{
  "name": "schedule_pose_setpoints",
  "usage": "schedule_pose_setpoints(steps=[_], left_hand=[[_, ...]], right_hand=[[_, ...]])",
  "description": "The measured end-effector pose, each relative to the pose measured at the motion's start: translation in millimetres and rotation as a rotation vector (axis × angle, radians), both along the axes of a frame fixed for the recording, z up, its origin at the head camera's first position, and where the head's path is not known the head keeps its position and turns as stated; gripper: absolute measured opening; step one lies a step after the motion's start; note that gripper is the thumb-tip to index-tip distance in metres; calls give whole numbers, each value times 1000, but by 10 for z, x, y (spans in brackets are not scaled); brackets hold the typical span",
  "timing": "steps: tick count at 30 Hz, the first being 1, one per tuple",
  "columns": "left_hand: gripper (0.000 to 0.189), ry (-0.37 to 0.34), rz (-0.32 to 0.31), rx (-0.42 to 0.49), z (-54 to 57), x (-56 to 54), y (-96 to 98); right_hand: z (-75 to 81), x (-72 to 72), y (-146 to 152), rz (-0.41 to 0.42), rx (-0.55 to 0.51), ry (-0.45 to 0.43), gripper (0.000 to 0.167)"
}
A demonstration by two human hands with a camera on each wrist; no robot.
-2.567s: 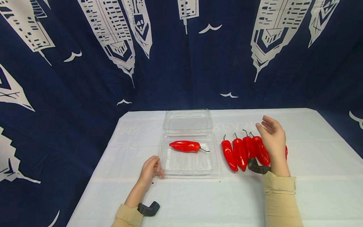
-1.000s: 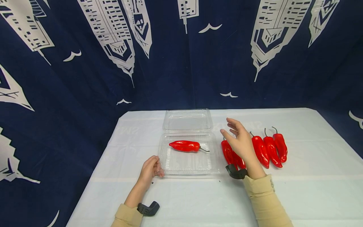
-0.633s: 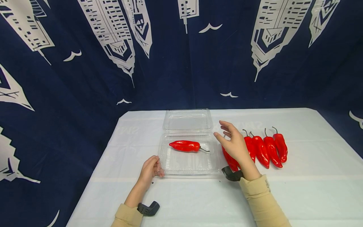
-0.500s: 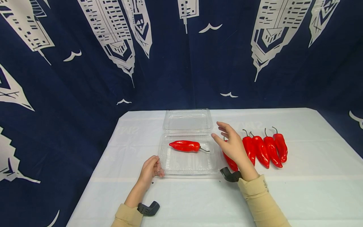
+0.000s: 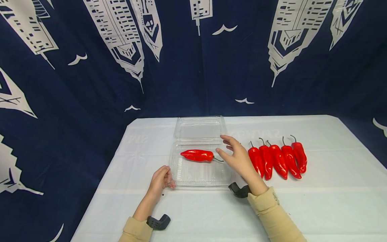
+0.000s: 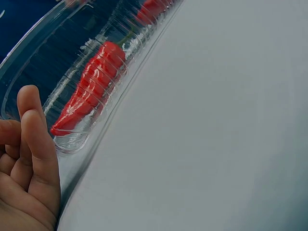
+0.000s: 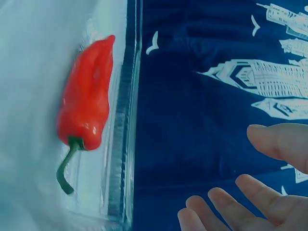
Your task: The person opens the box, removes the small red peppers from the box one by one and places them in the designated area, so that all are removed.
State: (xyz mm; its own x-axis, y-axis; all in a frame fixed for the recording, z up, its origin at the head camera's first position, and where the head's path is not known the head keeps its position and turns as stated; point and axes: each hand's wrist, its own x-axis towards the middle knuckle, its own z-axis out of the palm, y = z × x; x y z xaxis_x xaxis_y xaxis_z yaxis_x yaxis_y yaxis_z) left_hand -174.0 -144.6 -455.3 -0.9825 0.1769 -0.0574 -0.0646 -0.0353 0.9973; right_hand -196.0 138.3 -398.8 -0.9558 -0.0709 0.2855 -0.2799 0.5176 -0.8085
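In the head view a hinged clear plastic container (image 5: 202,178) lies with its lid (image 5: 200,127) folded back. A red pepper (image 5: 197,155) with a green stem rests crosswise inside it; the right wrist view shows this pepper (image 7: 86,96) lying in the tray. My left hand (image 5: 160,181) grips the front left corner of the container, its fingers curled at the rim. Over the container's right side hovers my right hand (image 5: 239,158), holding nothing, thumb and fingers spread apart. The right wrist view also shows those spread fingers (image 7: 260,197).
Several more red peppers (image 5: 277,161) lie in a row on the white table (image 5: 332,201), right of the container, stems pointing away. My right hand and forearm hide the row's left end. A dark blue patterned cloth (image 5: 193,67) hangs behind the table.
My right hand has moved left from above the far peppers, along the row, to the container's right side. It stays spread. My left hand and the pepper in the container have not moved.
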Motion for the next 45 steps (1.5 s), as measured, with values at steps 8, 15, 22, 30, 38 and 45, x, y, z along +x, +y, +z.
schedule_pose_setpoints(steps=[8,15,22,30,38,45], left_hand=[[30,-2,7,0,6,0,4],[30,4,2,5,2,2,3],[30,1,3,2,-50,-30,-13],[29,-19,38,33,-233,-115,-31],[28,-17,36,41,-235,-107,-34],[29,-7,3,21,-73,-42,-20]], right_hand=[[-42,15,-109,49,34,12,53],[-110,7,-164,48,73,-26,54],[-167,7,-227,59,111,-54,55],[-193,24,-278,65,156,-82,57],[-247,14,-303,89,185,-97,57],[-276,4,-318,107,193,-130,57]])
